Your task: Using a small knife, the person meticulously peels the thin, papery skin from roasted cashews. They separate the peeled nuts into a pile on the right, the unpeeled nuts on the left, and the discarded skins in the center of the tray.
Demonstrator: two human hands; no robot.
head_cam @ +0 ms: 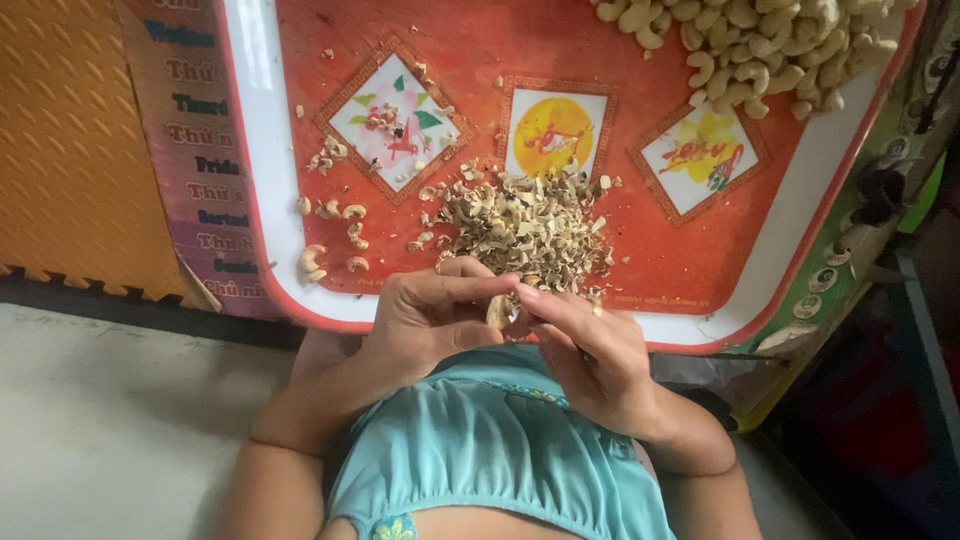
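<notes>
Just off the near rim of the tray, over the person's lap, a single cashew nut sits pinched between both hands; the left hand curls round it with thumb and fingertips pressed against it, and the right hand closes on it from the other side, fingers drawn together; whether a small blade is tucked in that hand I cannot tell. Such a kernel looks light, hard and brittle, likely to snap along its curve, so it seems best held at its ends with a gentle pinch. Beyond the knuckles lies a heap of pale shell flakes on the red tray; a few peeled nuts lie well apart to the left; a large pile of whole cashews fills the far right corner. The flake heap sits just beside the fingers, between them and the tray's middle. An orange mat lies off to the left.
</notes>
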